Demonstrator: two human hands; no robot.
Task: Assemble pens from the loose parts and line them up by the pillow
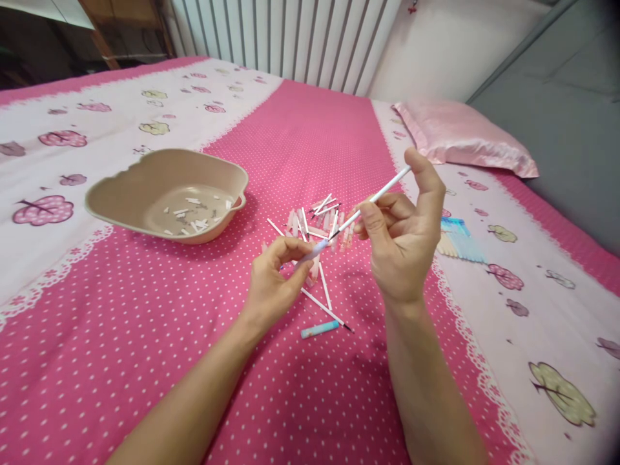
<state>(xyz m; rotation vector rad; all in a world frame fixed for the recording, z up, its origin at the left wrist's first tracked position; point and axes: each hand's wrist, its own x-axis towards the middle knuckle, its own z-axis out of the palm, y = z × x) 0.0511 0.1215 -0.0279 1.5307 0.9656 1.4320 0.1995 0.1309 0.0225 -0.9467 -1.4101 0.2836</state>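
Observation:
My right hand (404, 236) pinches a thin white pen refill (382, 192) that slants up to the right. My left hand (276, 278) pinches a small pale blue cap (312, 250) at the refill's lower tip. Both hands hover above a pile of white refills and pale pink caps (317, 223) scattered on the pink dotted bedsheet (145, 336). Two more white refills (323, 303) and a light blue cap (318, 329) lie just below my left hand.
A beige basin (123, 187) with several small white pieces in it sits to the left. A bundle of blue-tipped sticks (458, 239) lies to the right of my right hand. A pink pillow (460, 135) rests at the back right, beside a grey headboard (566, 116).

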